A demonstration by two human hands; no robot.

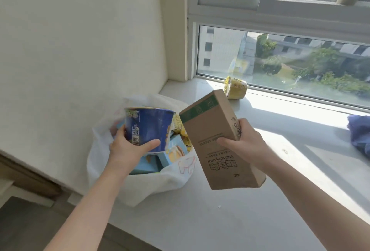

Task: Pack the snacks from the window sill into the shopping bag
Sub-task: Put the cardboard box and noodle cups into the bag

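Note:
My left hand (128, 148) grips a blue instant-noodle cup (149, 128), tilted, right above the open white shopping bag (160, 182). The bag stands at the left end of the window sill (260, 200) and holds light-blue snack boxes (170, 156) and a yellow packet (180, 128). My right hand (244, 142) holds a brown cardboard box (216, 140) with a green band, lifted above the sill just right of the bag. A yellow noodle cup (235, 89) lies on its side near the window glass.
A blue cloth (360, 136) lies at the sill's right edge. The cream wall (80, 50) stands left of the bag. The window frame (280, 10) runs along the back. Wooden floor (30, 220) shows at lower left.

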